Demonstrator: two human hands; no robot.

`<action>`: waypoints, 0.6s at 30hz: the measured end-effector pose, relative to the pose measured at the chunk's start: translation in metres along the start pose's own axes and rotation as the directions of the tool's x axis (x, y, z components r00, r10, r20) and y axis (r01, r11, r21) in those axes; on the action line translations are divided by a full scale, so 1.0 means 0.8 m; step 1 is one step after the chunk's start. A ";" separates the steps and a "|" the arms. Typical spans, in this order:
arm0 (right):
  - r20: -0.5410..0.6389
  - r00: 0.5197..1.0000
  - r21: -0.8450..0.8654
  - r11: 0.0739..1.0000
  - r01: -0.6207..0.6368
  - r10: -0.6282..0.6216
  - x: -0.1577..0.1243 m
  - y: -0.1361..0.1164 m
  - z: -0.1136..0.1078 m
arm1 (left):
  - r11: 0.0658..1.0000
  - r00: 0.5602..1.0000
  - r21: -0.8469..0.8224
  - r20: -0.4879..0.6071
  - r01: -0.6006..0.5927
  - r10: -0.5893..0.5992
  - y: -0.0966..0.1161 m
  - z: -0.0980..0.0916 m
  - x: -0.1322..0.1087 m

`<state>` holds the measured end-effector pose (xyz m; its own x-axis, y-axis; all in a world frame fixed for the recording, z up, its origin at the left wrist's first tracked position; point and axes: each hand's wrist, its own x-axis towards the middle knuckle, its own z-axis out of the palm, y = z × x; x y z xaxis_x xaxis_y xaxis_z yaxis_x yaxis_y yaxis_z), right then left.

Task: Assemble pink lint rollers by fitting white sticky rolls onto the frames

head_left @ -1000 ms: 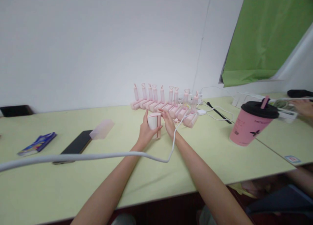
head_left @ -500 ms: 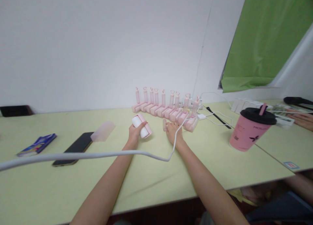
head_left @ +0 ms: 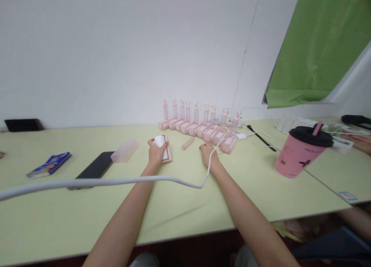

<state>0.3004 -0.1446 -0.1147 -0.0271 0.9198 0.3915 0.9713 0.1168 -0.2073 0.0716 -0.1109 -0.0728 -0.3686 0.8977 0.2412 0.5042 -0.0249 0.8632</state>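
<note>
Our left hand (head_left: 157,151) grips the white roller (head_left: 159,141). Our right hand (head_left: 209,154) sits curled near the loose tube (head_left: 188,143); we can't tell if it's holding anything.

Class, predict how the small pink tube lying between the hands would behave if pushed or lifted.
The pink tube would probably roll if pushed, since it looks round and lies on its side. It is likely stiff, as it lies straight. It may be light: it looks slimmer than the right hand.
</note>
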 end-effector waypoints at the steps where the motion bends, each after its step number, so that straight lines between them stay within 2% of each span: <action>1: -0.001 1.000 0.029 1.000 0.000 0.000 0.001 -0.001 0.003 | 0.995 0.998 0.089 -0.051 -0.036 0.041 0.001 -0.008 0.001; 4: -0.005 1.000 0.080 0.996 0.027 -0.027 0.002 -0.009 0.009 | 0.971 0.985 0.235 -0.159 -0.034 0.073 0.005 -0.029 0.005; 9: 0.014 0.992 0.118 0.985 0.124 -0.127 0.000 -0.022 0.010 | 0.930 0.979 0.367 -0.201 0.034 0.043 -0.001 -0.047 0.014; 11: 0.000 0.988 0.148 0.978 0.150 -0.151 0.000 -0.021 0.010 | 0.878 0.977 0.478 -0.186 0.001 0.101 -0.005 -0.050 0.014; 13: -0.009 0.985 0.197 0.965 0.173 -0.175 0.001 -0.020 0.011 | 0.776 0.967 0.623 -0.122 -0.102 0.224 -0.008 -0.049 0.011; 15: -0.025 0.983 0.265 0.947 0.184 -0.184 0.001 -0.019 0.012 | 0.640 0.916 0.715 0.002 -0.282 0.401 -0.006 -0.042 0.004; 18: -0.082 0.984 0.374 0.910 0.176 -0.156 -0.001 -0.024 0.012 | 0.448 0.753 0.679 0.241 -0.581 0.612 0.001 -0.013 -0.012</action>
<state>0.2791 -0.1438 -0.1197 -0.1589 0.8562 0.4917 0.7910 0.4084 -0.4555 0.0672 -0.1242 -0.0699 0.2191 0.7670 0.6030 0.9707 -0.2340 -0.0550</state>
